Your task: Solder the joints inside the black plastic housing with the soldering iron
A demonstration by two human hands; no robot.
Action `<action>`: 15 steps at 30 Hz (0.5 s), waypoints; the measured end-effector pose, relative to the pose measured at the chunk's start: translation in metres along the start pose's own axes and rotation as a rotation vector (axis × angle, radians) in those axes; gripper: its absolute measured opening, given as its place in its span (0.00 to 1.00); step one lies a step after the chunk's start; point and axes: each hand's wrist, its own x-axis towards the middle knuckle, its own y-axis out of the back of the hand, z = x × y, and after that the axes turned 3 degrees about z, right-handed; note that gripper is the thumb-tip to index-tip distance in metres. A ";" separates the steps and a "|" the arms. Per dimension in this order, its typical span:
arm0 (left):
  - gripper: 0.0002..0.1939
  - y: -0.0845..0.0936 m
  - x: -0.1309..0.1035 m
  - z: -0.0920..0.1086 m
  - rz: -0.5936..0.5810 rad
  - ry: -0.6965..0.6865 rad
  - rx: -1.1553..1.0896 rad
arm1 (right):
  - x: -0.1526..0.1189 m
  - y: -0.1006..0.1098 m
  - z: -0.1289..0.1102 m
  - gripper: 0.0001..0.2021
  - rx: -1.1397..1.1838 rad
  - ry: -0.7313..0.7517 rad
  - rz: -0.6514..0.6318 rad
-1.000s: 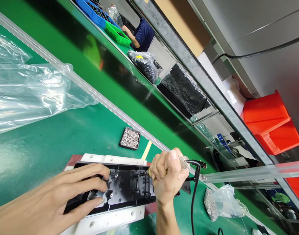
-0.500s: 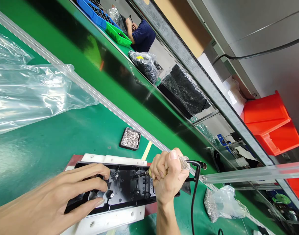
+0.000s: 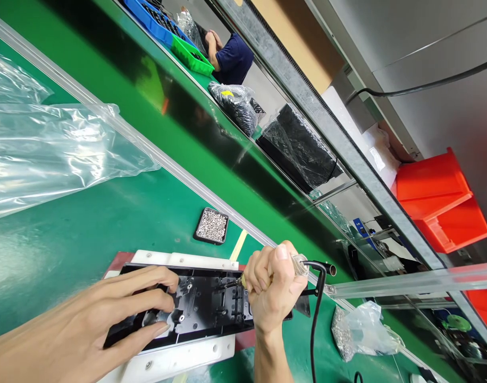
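In the head view almost nothing of ours has shifted over the last second: our left hand point(image 3: 95, 319) still lies spread, fingers pressing the black plastic housing point(image 3: 203, 306) flat on its white fixture plate point(image 3: 179, 359) near the front edge of the green worktop point(image 3: 108, 223), and our right hand point(image 3: 273, 292) stays fisted around the corded electric screwdriver point(image 3: 307, 266), bit down on the housing. Only the distant co-worker's arm has moved. We judge a screw is still being driven; the screw tray point(image 3: 212, 225) sits behind.
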 end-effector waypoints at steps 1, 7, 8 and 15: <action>0.19 0.000 0.000 0.000 0.002 0.003 -0.003 | 0.000 0.000 0.000 0.31 0.000 -0.003 0.000; 0.18 0.002 0.002 0.001 0.000 0.003 0.006 | 0.001 0.000 0.000 0.31 -0.006 -0.011 0.005; 0.18 0.002 0.002 0.001 -0.006 0.002 0.008 | 0.001 0.000 0.000 0.31 -0.005 -0.007 0.002; 0.21 0.000 0.000 0.000 0.001 -0.002 0.016 | 0.001 0.000 0.001 0.31 -0.002 -0.005 -0.007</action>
